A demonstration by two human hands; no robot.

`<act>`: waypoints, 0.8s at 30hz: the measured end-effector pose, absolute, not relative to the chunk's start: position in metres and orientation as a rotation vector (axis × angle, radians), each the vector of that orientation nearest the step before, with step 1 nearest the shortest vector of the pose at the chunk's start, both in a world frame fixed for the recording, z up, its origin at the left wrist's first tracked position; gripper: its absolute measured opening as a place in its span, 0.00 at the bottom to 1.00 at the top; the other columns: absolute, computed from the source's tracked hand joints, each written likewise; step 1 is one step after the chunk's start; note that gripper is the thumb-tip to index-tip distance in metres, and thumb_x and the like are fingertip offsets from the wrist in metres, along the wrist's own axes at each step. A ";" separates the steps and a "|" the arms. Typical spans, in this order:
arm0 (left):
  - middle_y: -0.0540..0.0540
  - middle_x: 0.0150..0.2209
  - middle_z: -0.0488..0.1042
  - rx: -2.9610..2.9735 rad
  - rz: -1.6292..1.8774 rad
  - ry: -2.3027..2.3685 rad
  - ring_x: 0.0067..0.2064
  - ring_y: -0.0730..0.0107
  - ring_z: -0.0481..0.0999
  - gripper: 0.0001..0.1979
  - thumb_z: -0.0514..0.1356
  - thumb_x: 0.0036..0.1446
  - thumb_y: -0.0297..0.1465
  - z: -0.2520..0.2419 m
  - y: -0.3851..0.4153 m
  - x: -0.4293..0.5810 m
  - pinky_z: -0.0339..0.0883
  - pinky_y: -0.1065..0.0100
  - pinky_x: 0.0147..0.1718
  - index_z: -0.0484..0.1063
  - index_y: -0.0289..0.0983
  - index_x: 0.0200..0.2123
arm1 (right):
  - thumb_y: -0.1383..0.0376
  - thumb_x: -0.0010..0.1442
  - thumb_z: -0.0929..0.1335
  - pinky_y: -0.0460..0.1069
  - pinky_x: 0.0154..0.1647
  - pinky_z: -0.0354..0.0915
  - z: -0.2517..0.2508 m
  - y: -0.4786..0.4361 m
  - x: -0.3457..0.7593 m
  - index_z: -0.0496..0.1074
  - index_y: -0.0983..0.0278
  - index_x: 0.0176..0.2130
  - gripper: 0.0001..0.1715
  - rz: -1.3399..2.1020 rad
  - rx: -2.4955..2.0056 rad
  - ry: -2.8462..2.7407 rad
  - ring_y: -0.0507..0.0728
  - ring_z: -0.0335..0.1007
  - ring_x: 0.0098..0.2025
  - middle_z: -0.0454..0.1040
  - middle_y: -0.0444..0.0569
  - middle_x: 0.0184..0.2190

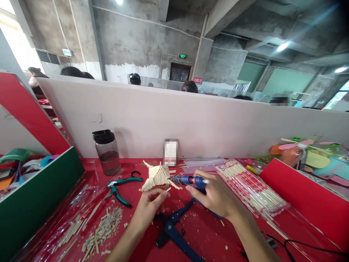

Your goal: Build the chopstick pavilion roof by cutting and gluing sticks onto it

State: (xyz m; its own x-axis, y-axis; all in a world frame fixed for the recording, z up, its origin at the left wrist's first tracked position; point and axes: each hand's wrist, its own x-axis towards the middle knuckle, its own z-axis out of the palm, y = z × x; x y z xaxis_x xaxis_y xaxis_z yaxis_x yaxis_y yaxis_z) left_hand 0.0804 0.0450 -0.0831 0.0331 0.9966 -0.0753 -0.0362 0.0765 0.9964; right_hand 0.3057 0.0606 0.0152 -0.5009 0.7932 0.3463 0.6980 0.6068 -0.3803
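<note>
My right hand (215, 193) is wrapped round a blue hot glue gun (188, 180). Its nozzle points left and meets, or nearly meets, the right side of a small roof-shaped model (158, 175) made of pale wooden sticks. Just below the model, my left hand (153, 203) pinches a short wooden stick (168, 189); whether these fingers also touch the model I cannot tell. Under and between my hands lies a dark blue cutter tool (174, 229). Green-handled pliers (120, 189) rest to the left of the model.
Stick offcuts (102, 227) are scattered at the left front. A water bottle (107, 154) stands by the white partition (191, 123). Bundled sticks (251, 185) in plastic lie at right, near a black cable (305, 242). Green (49, 207) and red (308, 203) panels flank the red table (147, 240).
</note>
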 end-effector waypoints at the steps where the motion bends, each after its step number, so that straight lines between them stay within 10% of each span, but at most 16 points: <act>1: 0.50 0.18 0.70 1.145 1.147 1.194 0.21 0.71 0.67 0.25 0.66 0.51 0.52 -0.082 0.045 0.080 0.54 0.71 0.24 0.82 0.33 0.33 | 0.55 0.69 0.65 0.47 0.26 0.51 0.015 0.060 0.305 0.63 0.60 0.30 0.18 0.244 -1.189 -2.356 0.52 0.60 0.24 0.67 0.42 0.26; 24: 0.51 0.18 0.68 1.121 1.162 1.176 0.22 0.70 0.65 0.23 0.66 0.53 0.50 -0.089 0.044 0.081 0.52 0.69 0.25 0.82 0.33 0.34 | 0.54 0.70 0.65 0.49 0.33 0.58 0.020 0.057 0.307 0.68 0.60 0.36 0.15 0.286 -1.150 -2.441 0.55 0.68 0.33 0.71 0.45 0.36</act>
